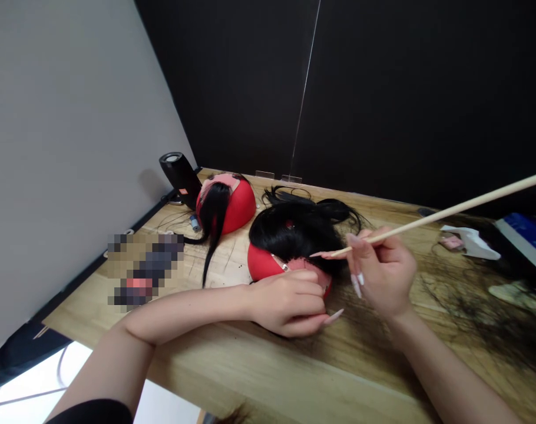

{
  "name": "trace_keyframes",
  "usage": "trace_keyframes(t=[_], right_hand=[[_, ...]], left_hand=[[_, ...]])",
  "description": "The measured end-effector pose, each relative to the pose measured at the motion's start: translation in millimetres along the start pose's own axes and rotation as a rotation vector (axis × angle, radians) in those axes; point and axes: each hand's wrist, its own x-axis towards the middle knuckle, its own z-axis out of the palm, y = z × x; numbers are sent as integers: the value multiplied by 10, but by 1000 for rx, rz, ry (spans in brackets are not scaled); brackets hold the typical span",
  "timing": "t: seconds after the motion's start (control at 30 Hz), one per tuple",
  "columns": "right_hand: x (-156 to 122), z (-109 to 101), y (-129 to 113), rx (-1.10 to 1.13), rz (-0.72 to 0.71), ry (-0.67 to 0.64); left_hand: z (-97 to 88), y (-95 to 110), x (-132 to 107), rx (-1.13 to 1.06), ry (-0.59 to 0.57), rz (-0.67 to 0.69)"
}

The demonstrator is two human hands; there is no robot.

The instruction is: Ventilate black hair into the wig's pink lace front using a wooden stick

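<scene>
My right hand (383, 274) pinches a long thin wooden stick (453, 212), which runs up to the right, with its pink-looking tip near the black hair. My left hand (290, 303) curls over the near edge of a red dome-shaped form (263, 263), touching a pink patch on it. Long black hair (294, 232) covers most of that form. A second red form (241, 206) lies farther back, with a black hair lock (214, 224) hanging over its side.
A black cylindrical object (179, 176) stands at the back left of the wooden table (294, 377), near a small blue spool (194, 222). A pixelated patch (144, 271) hides something. Loose dark hair (466, 306), white tissue (471, 244) and a blue package (524, 235) lie to the right.
</scene>
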Motion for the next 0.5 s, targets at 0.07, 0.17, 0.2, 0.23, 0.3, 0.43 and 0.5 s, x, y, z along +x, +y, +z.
trace_keyframes(t=[0.07,0.17,0.2,0.23,0.3,0.43,0.5], right_hand=[[27,-3,-30,29,-5,22],[61,0,-79,51,-1,24],[70,1,-95,51,-6,35],[79,-1,-109,49,-14,47],[95,-12,-138,44,-19,62],[145,-59,-199,29,-11,74],[179,-89,-225,49,-28,90]], left_hand=[[0,4,3,2,-7,-10],[-1,11,8,13,-4,-14],[-1,12,10,12,-2,-13],[-3,14,12,6,3,-10],[-7,15,18,-11,16,-1],[-11,12,28,-34,31,5],[-9,9,29,-35,30,4]])
